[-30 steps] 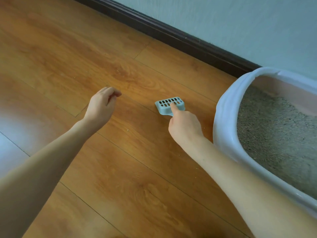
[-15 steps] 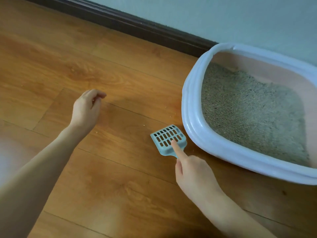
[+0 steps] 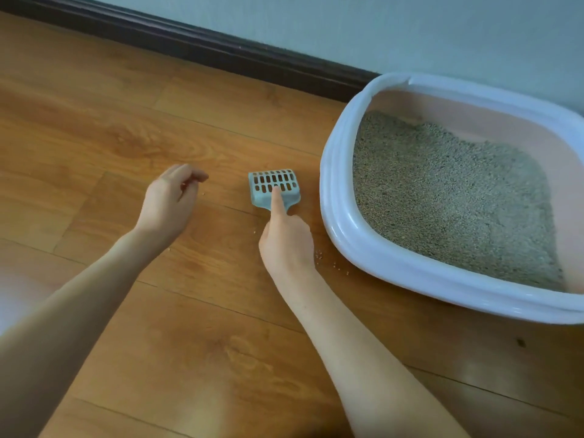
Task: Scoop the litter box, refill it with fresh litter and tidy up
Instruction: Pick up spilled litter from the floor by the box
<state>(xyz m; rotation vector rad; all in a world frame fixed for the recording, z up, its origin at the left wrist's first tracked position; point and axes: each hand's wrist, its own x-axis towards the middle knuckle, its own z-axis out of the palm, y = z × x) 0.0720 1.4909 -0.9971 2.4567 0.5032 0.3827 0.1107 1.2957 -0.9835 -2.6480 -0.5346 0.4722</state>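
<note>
A white-rimmed litter box (image 3: 344,245) with a pink inside stands on the wooden floor at the right, holding grey litter (image 3: 448,191). Just left of it, a small blue slotted scoop (image 3: 268,180) is low over the floor. My right hand (image 3: 286,238) grips its handle, with the index finger stretched along the scoop's back; the handle itself is hidden under the hand. My left hand (image 3: 169,200) hovers over the floor further left, fingers loosely curled, holding nothing.
A few spilled litter grains (image 3: 319,255) lie on the floor beside the box's near left corner. A dark skirting board (image 3: 196,45) runs along the pale wall behind. Bare floorboards (image 3: 94,137) stretch to the left and toward me.
The view has swung so more of the litter box shows. My right hand and the scoop stay beside the box's left wall. My left hand keeps its loose curl.
</note>
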